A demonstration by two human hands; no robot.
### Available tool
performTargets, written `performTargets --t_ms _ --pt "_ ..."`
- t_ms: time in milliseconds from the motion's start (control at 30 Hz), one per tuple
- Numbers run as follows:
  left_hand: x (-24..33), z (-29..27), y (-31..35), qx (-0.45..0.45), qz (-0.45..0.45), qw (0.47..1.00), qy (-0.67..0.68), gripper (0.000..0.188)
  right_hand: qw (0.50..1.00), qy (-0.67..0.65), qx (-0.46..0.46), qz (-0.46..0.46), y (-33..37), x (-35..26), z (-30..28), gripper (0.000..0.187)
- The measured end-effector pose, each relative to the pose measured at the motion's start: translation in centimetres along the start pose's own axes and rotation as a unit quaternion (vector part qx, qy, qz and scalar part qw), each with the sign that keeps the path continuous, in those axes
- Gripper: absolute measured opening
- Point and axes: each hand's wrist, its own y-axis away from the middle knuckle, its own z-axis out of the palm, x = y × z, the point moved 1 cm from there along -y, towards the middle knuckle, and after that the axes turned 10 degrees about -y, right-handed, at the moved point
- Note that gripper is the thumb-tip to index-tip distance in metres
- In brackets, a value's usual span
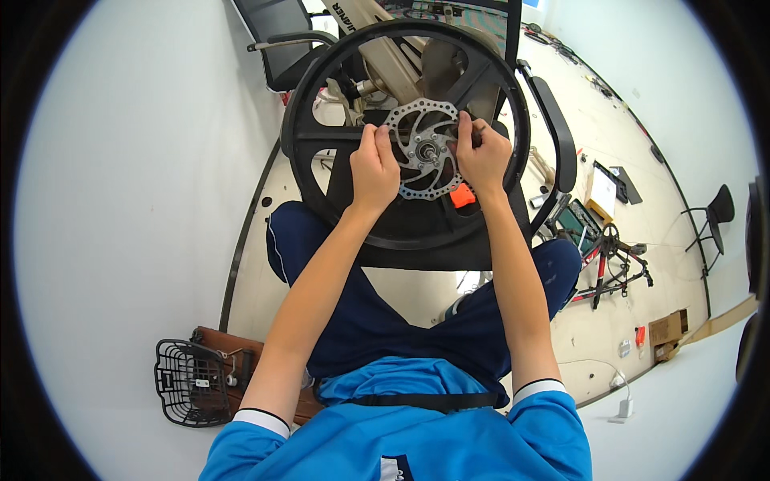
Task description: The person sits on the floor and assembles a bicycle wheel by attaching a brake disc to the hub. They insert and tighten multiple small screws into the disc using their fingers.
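Note:
A silver brake disc (415,152) with a holed outer ring and curved arms lies at the hub of a black spoked wheel (407,239). The wheel rests flat over a black office chair (465,258) before my knees. My left hand (375,170) is closed, thumb and fingers pinching the disc's left edge. On the opposite side, my right hand (484,160) grips the disc's right edge, its thumb upward. The axle stands up through the disc's middle. Just below the disc, an orange piece (462,195) shows; whether it touches the wheel I cannot tell.
Behind the wheel is a pale bike frame (389,68). The chair's armrest (555,132) rises at right. A red and black bike frame (603,268) and a box (601,195) lie on the right floor. A black basket (191,383) sits lower left by the wall.

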Motion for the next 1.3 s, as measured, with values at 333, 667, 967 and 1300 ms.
performTargets --t_ms 333,667,967,1300 --pt "-0.1 0.3 -0.1 0.032 0.027 0.999 -0.010 0.030 0.989 0.128 -0.069 -0.017 -0.2 -1.5 -2.0 0.035" --pt "-0.4 -0.3 -0.3 -0.049 -0.086 0.989 0.107 0.037 0.969 -0.031 -0.095 0.227 2.8 -5.9 -7.2 0.023" --pt "3.8 -0.3 -6.0 -0.058 0.099 0.982 -0.151 0.032 0.941 -0.110 -0.242 0.207 3.7 -5.9 -5.2 0.030" --pt "3.7 2.8 -7.7 -0.127 0.234 0.913 -0.309 0.055 0.962 0.015 -0.246 0.120 2.2 -5.8 -5.2 0.027"
